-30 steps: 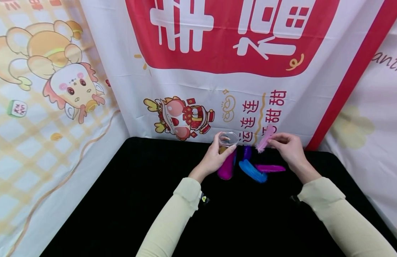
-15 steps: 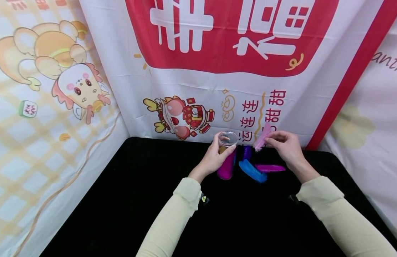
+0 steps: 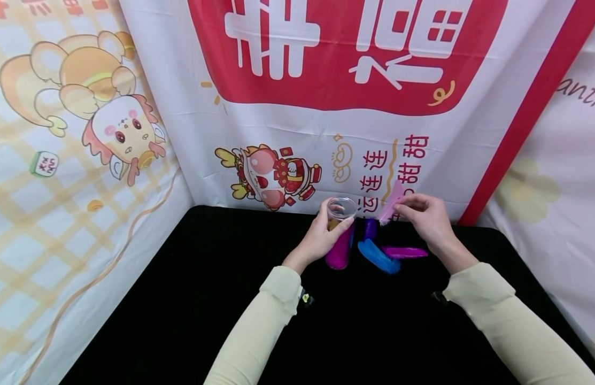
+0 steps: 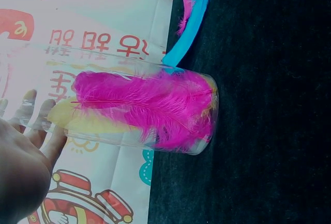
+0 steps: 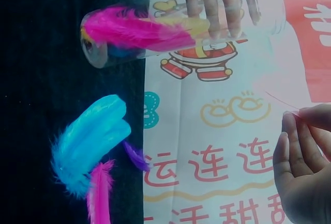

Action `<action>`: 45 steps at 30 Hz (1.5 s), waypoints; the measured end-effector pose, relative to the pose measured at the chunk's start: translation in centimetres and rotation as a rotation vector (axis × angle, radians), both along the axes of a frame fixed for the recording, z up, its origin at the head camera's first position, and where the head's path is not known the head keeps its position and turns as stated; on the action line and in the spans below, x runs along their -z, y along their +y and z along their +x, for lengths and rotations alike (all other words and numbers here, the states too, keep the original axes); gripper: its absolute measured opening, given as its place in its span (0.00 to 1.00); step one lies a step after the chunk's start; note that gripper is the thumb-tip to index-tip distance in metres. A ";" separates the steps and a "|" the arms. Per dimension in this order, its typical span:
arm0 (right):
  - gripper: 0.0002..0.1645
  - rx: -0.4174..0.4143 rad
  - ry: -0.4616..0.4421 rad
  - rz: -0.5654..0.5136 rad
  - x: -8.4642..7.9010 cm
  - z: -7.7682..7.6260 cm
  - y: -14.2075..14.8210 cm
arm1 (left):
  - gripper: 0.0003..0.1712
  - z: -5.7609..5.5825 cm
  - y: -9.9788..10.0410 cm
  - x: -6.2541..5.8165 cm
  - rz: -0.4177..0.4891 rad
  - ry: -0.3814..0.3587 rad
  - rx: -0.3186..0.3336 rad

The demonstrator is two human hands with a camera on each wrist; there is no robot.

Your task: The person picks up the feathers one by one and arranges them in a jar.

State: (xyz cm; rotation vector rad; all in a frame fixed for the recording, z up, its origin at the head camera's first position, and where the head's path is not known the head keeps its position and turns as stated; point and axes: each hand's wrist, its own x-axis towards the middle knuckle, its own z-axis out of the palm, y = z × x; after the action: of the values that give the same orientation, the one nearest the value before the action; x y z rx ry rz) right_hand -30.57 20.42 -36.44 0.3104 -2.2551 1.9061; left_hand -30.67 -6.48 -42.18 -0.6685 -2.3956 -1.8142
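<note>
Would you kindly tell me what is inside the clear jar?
The clear jar holds magenta plumage, a yellow feather and, lower down, a bit of blue. Whatever lies directly behind the magenta is covered.

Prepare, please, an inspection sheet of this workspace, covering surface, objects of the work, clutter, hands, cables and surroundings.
Surface: black table.
Job's things: jar with feathers inside, magenta and yellow showing; blue feathers, purple feather and magenta feather beside it; pink feather, held up.
Clutter: nothing seen.
Hands: left hand grips the jar; right hand pinches the pink feather, apart from the jar.
Cables: nothing seen.
Surroundings: printed cloths behind and at both sides.
</note>
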 end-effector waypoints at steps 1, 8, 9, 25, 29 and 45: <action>0.18 -0.001 0.004 0.005 0.0 0.0 0.0 | 0.39 0.0 0.0 0.0 0.000 0.004 -0.001; 0.19 0.019 0.037 0.044 -0.2 -0.2 -0.3 | 0.39 0.0 0.0 0.0 -0.001 0.005 -0.001; 0.19 0.023 0.038 0.048 -0.3 -0.2 -0.4 | 0.39 0.0 0.0 0.0 0.001 0.003 0.000; 0.18 0.022 0.074 0.049 -1.3 -0.2 -1.5 | 0.41 0.0 -0.1 -0.1 -0.001 0.005 0.001; 0.15 -0.023 0.094 -0.017 -1.6 -0.1 -2.0 | 0.40 -0.1 0.0 0.0 -0.003 0.024 -0.008; 0.12 -0.044 0.118 -0.056 -2.2 0.3 -2.9 | 0.39 0.1 0.1 0.0 -0.027 0.035 -0.022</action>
State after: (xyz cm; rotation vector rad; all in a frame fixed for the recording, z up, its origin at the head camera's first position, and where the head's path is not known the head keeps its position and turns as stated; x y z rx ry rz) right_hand -30.24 17.48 -34.27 0.4559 -2.1324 1.9151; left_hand -30.62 -6.35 -42.22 -0.6689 -2.3996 -1.7497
